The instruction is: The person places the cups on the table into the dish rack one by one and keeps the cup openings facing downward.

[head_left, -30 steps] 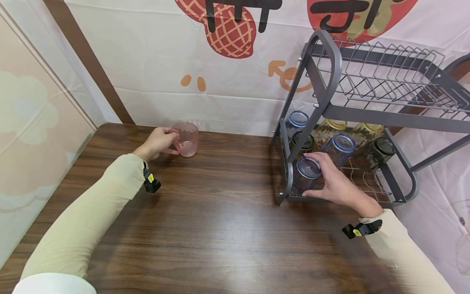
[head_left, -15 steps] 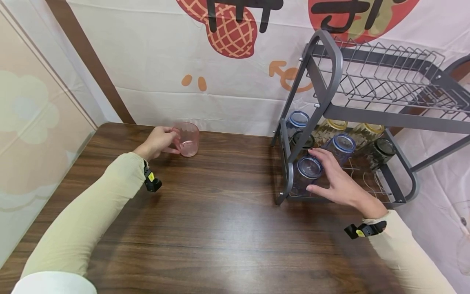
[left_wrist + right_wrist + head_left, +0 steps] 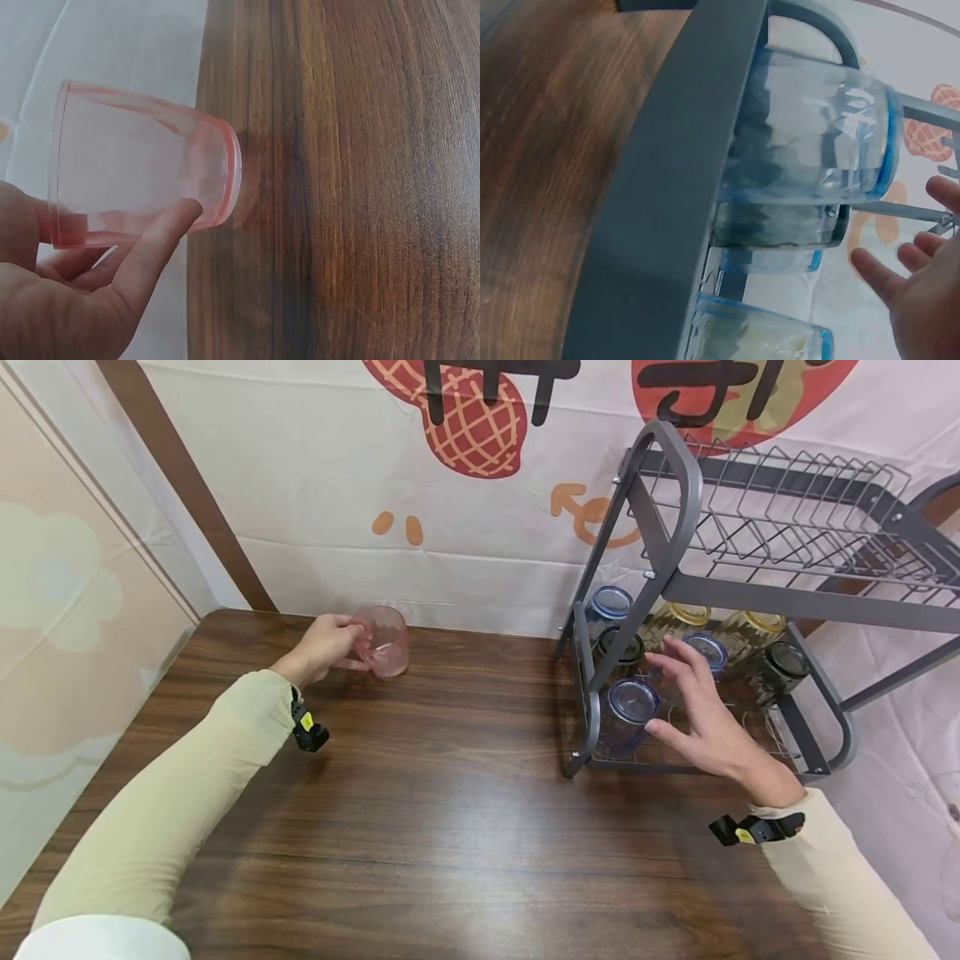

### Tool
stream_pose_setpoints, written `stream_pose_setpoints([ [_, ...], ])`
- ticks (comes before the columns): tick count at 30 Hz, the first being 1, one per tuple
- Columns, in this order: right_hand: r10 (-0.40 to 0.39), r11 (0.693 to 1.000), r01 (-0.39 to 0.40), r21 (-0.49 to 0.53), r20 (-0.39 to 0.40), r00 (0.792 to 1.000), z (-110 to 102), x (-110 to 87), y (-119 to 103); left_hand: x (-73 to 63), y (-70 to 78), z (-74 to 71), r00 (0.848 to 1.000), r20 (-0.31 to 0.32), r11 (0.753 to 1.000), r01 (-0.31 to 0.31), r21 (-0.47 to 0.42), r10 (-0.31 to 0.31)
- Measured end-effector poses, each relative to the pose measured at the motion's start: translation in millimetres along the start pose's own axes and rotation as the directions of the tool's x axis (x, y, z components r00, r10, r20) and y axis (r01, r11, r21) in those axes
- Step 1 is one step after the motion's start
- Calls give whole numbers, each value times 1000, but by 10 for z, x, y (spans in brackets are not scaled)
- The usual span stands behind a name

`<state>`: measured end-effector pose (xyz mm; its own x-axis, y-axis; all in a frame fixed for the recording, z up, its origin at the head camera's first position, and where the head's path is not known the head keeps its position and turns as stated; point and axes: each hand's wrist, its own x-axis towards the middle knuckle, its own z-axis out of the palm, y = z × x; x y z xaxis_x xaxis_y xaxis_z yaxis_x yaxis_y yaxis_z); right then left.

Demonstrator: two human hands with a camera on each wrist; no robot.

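My left hand grips a clear pink cup by its near side, close to the table's back edge. In the left wrist view the pink cup is upright relative to the tabletop, its base close over the wood. My right hand is spread, fingers apart, beside a blue-based glass upside down at the front left of the rack's lower tier. The right wrist view shows this blue glass in the rack, with the fingertips apart from it.
A grey two-tier rack stands at the right, its upper wire tier over the glasses. Around the blue glass are a dark glass, a yellow-based glass and several others. A printed cloth hangs behind the brown table.
My right hand has let go of the blue glass and moved right, its fingers spreading. The left hand still holds the pink cup, which has shifted very slightly up in the head view.
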<state>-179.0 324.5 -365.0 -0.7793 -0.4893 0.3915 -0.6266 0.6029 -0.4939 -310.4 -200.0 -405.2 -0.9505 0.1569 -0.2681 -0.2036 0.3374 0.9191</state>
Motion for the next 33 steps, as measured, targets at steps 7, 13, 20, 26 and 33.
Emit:
stream_pose_setpoints([
  [7, -89, 987, 107, 119, -141, 986, -12, 74, -128, -21, 27, -55, 999, -16, 997, -42, 61, 43],
  [13, -98, 969, 140, 201, -208, 973, -22, 108, -215, -52, 26, -101, 995, -49, 990, -84, 111, 90],
  [20, -122, 953, 186, 237, -261, 957, 14, 97, -237, -114, 46, -97, 989, -49, 986, -132, 99, 138],
  [26, -121, 955, 186, 230, -273, 954, 26, 101, -286, -152, 46, -64, 975, -74, 969, -200, 142, 212],
  [33, -116, 955, 182, 233, -271, 956, 57, 91, -326, -153, 33, 19, 894, -157, 884, -363, 296, 420],
])
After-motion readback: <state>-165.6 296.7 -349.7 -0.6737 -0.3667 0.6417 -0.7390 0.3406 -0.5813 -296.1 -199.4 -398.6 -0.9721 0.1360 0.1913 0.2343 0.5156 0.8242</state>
